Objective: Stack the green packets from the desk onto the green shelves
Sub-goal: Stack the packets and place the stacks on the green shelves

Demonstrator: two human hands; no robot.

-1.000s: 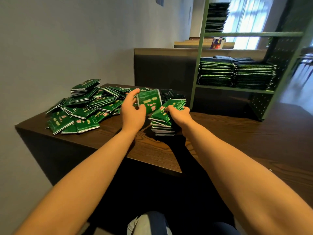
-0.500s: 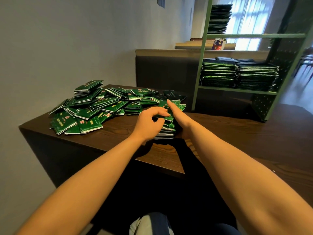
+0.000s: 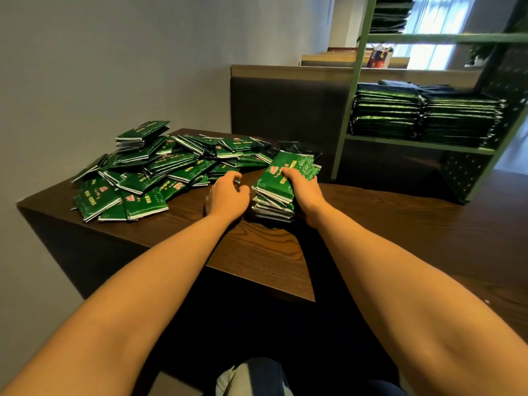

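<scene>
A loose heap of green packets [image 3: 148, 172] covers the far left of the dark wooden desk [image 3: 257, 252]. A small neat stack of packets [image 3: 278, 192] stands just right of the heap. My right hand [image 3: 304, 190] grips this stack from its right side, fingers lying over the top packet. My left hand [image 3: 228, 194] hovers with curled fingers at the stack's left edge, holding nothing I can see. The green shelves [image 3: 414, 144] stand at the back right, with two tall piles of packets [image 3: 423, 115] on the middle shelf.
A grey wall runs along the left. A dark partition [image 3: 285, 104] rises behind the desk. More packets sit on the top shelf [image 3: 391, 12]. Bare desk surface stretches to the right below the shelves.
My left hand laid the packet it held onto the stack, then drew back to the stack's left side. My right hand now clasps the stack from the right.
</scene>
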